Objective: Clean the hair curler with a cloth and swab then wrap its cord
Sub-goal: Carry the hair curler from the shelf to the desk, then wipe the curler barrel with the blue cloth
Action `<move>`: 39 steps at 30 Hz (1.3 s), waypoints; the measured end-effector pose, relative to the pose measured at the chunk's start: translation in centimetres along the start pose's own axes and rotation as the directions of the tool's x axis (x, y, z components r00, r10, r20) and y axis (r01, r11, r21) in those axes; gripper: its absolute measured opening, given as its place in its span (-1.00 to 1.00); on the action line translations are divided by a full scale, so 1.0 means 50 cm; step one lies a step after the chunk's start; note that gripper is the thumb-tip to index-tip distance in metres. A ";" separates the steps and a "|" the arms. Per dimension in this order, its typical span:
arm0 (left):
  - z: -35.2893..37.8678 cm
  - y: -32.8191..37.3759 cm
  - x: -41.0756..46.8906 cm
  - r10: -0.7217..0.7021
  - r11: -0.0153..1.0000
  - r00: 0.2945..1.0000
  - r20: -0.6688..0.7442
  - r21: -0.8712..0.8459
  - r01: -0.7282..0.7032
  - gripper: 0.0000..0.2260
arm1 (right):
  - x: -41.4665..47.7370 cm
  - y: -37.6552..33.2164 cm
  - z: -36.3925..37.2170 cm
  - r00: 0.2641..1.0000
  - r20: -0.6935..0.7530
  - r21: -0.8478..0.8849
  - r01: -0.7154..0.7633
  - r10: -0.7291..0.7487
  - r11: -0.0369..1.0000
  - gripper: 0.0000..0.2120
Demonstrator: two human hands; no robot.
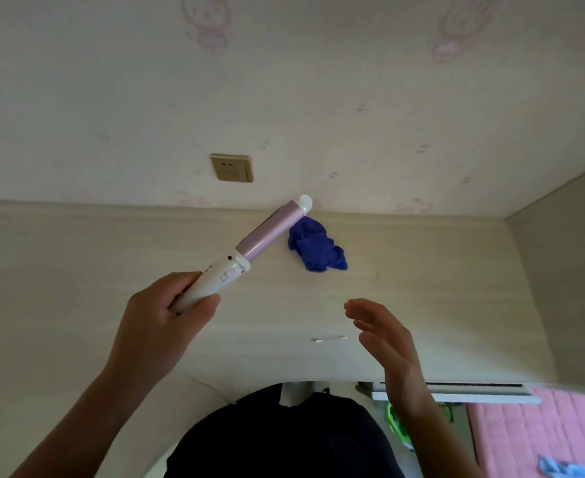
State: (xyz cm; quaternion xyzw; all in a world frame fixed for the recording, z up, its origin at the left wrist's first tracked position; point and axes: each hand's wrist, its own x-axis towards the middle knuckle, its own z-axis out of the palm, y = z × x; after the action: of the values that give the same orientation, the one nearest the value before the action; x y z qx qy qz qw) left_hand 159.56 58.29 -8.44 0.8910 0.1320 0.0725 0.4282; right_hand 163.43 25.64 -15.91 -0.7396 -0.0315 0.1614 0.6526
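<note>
My left hand (167, 315) grips the white handle of the hair curler (249, 251), held above the desk with its pink barrel and white tip pointing up and to the right. A crumpled blue cloth (316, 250) lies on the desk just right of the barrel. A white cotton swab (329, 339) rests on the desk in front, left of my right hand (384, 336), which hovers open with its fingers apart and holds nothing. A thin white cord (208, 386) trails over the desk's near edge.
The pale wooden desk (77, 270) meets a wall with a beige socket (231, 168) at the back. A side panel (566, 270) closes the desk on the right. Below are my dark lap and a pink mat (542, 429) on the floor.
</note>
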 end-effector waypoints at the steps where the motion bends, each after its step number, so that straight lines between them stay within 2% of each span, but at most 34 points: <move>1: -0.022 -0.015 0.026 0.034 0.999 0.999 0.018 0.016 -0.035 -0.85 | 0.022 -0.003 0.021 1.000 -0.002 -0.004 0.005 -0.005 1.000 -0.51; 7: -0.060 -0.152 0.210 0.237 0.954 0.956 0.171 0.147 -0.263 -0.83 | 0.176 0.064 0.172 1.000 -0.024 -0.061 0.006 -0.008 0.998 -0.55; 10: -0.018 -0.260 0.202 0.264 0.927 0.923 0.280 0.189 -0.323 -0.81 | 0.181 0.155 0.224 0.998 0.017 -0.135 -0.050 0.053 0.990 -0.57; 15: 0.045 -0.443 0.209 0.279 0.897 0.910 0.306 0.256 -0.361 -0.66 | 0.257 0.265 0.270 0.996 0.073 -0.377 -0.014 0.045 0.926 -0.54; 17: 0.072 -0.525 0.236 0.288 0.883 0.908 0.305 0.283 -0.376 -0.67 | 0.297 0.310 0.289 0.992 0.123 -0.561 0.046 0.029 0.826 -0.46; 20: 0.120 -0.639 0.239 0.297 0.870 0.902 0.313 0.301 -0.390 -0.67 | 0.307 0.394 0.312 0.973 0.229 -0.805 0.183 0.011 0.565 -0.29; 22: 0.145 -0.693 0.237 0.323 0.847 0.894 0.312 0.327 -0.420 -0.67 | 0.307 0.438 0.322 0.974 0.228 -0.878 0.207 -0.004 0.432 -0.21; 25: 0.170 -0.733 0.251 0.397 0.790 0.864 0.310 0.363 -0.493 -0.68 | 0.309 0.480 0.328 0.980 0.191 -0.922 0.196 -0.049 0.335 -0.18; 31: 0.243 -0.788 0.314 0.489 0.768 0.837 0.246 0.333 -0.547 -0.66 | 0.379 0.529 0.303 0.986 0.145 -0.947 0.161 -0.077 0.277 -0.17; 35: 0.277 -0.866 0.297 0.503 0.785 0.836 0.219 0.289 -0.548 -0.69 | 0.378 0.595 0.344 0.991 0.122 -0.950 0.131 -0.050 0.283 -0.18; 39: 0.250 -0.908 0.254 0.498 0.794 0.840 0.216 0.276 -0.542 -0.73 | 0.329 0.612 0.396 0.996 0.080 -0.945 0.090 -0.045 0.314 -0.17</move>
State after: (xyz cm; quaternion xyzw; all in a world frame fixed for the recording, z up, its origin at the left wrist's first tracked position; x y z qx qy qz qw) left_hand 166.86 79.92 -51.51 0.9537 -0.1367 0.1055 0.2463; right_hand 168.43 44.29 -50.88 -0.9762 -0.1632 0.0995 0.1027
